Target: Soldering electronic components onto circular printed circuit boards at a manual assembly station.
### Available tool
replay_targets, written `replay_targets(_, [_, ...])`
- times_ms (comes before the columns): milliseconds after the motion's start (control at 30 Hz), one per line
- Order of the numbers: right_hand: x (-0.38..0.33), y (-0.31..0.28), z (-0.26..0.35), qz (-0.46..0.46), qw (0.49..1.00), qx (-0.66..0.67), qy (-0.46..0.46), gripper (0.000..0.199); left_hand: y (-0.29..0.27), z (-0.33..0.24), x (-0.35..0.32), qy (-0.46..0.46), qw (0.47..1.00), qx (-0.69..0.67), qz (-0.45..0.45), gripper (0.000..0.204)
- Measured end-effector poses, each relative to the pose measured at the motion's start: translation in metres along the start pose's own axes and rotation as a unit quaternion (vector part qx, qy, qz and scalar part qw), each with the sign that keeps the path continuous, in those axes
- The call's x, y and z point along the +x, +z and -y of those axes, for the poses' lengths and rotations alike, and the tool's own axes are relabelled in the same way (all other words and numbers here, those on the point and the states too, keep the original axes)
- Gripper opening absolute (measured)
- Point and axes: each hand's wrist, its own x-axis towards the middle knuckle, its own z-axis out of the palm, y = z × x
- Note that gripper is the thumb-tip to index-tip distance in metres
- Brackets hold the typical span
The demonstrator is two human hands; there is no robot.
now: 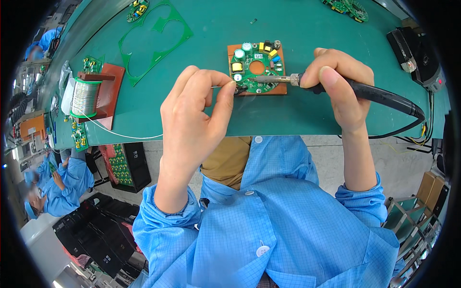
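Observation:
A round green circuit board (272, 73) with a hole in its middle rests on a brown square block (282, 89). It carries yellow, white, black and blue parts. My left hand (192, 108) is at the block's left side, thumb and forefinger pinched on thin solder wire (139, 138). That wire runs back to the spool at the left. From the right, my right hand (343, 86) grips a soldering iron (283, 79) by its black handle. The iron's tip lies over the lower left part of the board, near my left fingertips; whether it touches a joint is too small to tell.
The solder spool (86, 98) sits on a reddish-brown stand. Green board offcuts (185, 33) and further circuit boards (79, 134) lie on the green mat (206, 53). At right stands a black soldering station (413, 57). Another person (67, 185) in blue works at far left.

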Motion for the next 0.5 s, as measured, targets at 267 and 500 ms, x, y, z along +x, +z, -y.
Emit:
replay_targets(267, [0.0002, 0.0, 0.0007, 0.001, 1.0, 0.003, 0.005, 0.022, 0.0025, 0.0004, 0.0011, 0.01, 1.0, -0.008, -0.001, 0.008])
replay_targets(500, [0.0005, -0.0006, 0.0003, 0.003, 1.0, 0.001, 0.002, 0.022, 0.0015, -0.0001, 0.0004, 0.0, 1.0, -0.006, 0.003, 0.008])
